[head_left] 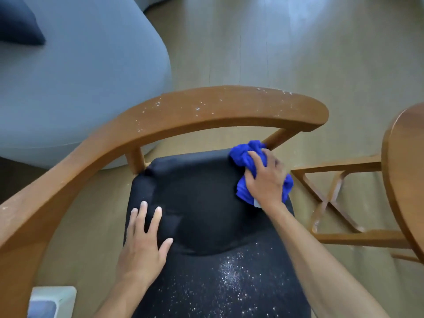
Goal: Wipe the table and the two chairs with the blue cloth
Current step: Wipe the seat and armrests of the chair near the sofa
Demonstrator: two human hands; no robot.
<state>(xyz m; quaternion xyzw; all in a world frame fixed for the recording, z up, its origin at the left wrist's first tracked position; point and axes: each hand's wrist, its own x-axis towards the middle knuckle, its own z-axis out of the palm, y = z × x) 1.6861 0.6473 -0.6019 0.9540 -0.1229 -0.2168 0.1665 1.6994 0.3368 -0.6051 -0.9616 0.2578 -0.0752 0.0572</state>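
The person leans over a wooden chair (pixel 206 111) with a curved backrest and a black padded seat (pixel 202 203). The right hand (pixel 263 180) is closed over the bunched blue cloth (pixel 243 154), pressing it flat against the far right corner of the seat, close to the rear post; gathering the cloth into a wad probably gives the palm a firm pad to push with and keeps loose ends from dragging. The left hand (pixel 142 239) holds nothing: it lies open, fingers spread, on the left side of the seat, apparently to steady the chair and take some body weight while the other arm reaches. White specks lie thick on the near part of the seat and along the top of the backrest, while the far part of the cushion looks clean, so the wiping seems to be only partly done on this chair. The table (pixel 403 180) shows only as a rounded wooden edge at the right, with its crossed base below.
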